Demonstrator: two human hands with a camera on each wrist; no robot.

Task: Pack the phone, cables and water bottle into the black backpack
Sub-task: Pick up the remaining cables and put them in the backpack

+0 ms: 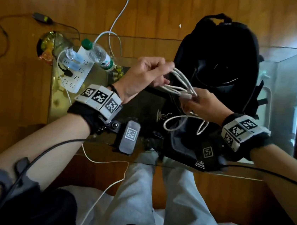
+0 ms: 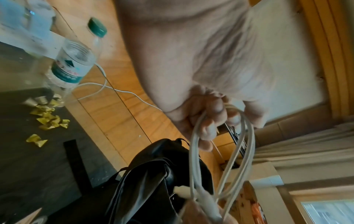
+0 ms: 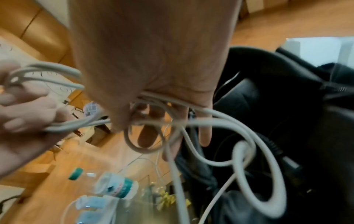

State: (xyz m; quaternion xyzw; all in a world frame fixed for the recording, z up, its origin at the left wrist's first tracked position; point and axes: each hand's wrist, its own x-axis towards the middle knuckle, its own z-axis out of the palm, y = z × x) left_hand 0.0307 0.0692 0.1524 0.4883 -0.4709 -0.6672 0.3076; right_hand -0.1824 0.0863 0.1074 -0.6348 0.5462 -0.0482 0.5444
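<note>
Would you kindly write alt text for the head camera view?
Two hands hold a bundle of white cable over an open black backpack on a glass table: the left hand grips its loops, the right hand pinches the other end. A green-capped water bottle lies beside a white power strip.

Left hand [image 1: 144,75] and right hand [image 1: 203,104] pinch looped white cables [image 1: 181,84] above the black fabric backpack [image 1: 223,65]; clear plastic green-capped water bottle [image 1: 99,55] lies left on the glass table [image 1: 282,101].

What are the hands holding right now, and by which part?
Both hold the white cable: the left hand pinches its bunched loops, the right hand grips the plug end, above the black backpack.
</note>
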